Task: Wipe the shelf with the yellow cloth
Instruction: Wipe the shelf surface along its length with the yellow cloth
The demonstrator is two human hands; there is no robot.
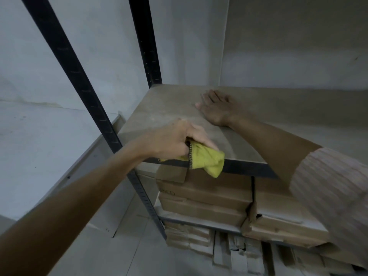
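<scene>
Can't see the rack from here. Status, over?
Left hand gripping yellow cloth at shelf front edge. Right hand flat on shelf top, open. Nothing blocking the board.

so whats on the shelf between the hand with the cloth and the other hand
Nothing: in the head view, only bare dusty shelf board lies between the left hand gripping the yellow cloth and the flat right hand.

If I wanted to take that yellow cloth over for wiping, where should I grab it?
Probably the loose end of the yellow cloth, coming from the front of the shelf. That bunched end hangs free over the shelf's dark front edge, while the left hand grips the other part.
</scene>
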